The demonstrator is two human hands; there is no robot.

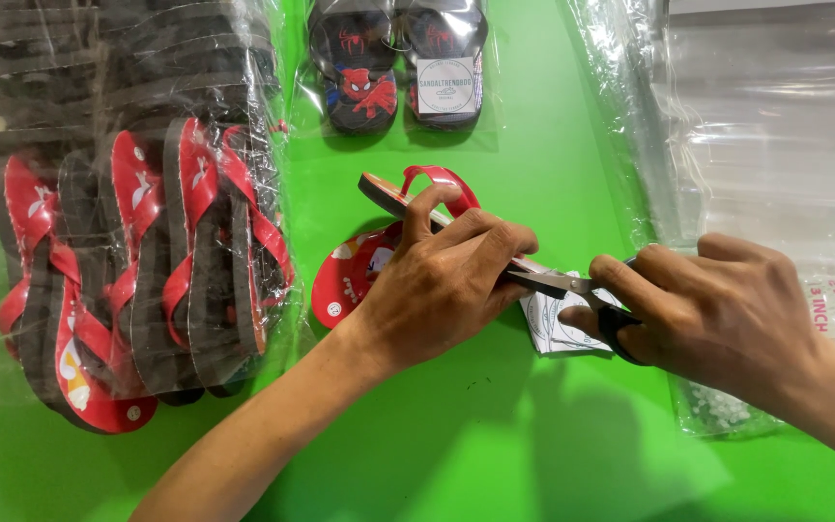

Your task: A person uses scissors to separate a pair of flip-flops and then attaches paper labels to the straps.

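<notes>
both hands meet at the middle of the green table. left hand is closed over a pair of red and black sandals, one sandal tilted up with its red strap showing above the fingers, the other lying under it with its red printed sole facing up. right hand grips the dark handles of scissors, fingers through the loops, the blades pointing left and reaching the left hand's fingertips, just above a white paper tag that lies beside the sandals. whether the blades are cutting anything is hidden by the fingers. to the left, touching the table edge, sits a big clear bag of red and black sandals standing on edge in rows. at the top, a bagged sandal pair with a cartoon print and a white label. on the right, a stack of clear plastic bags, and near the right wrist a small bag of white pellets
</notes>
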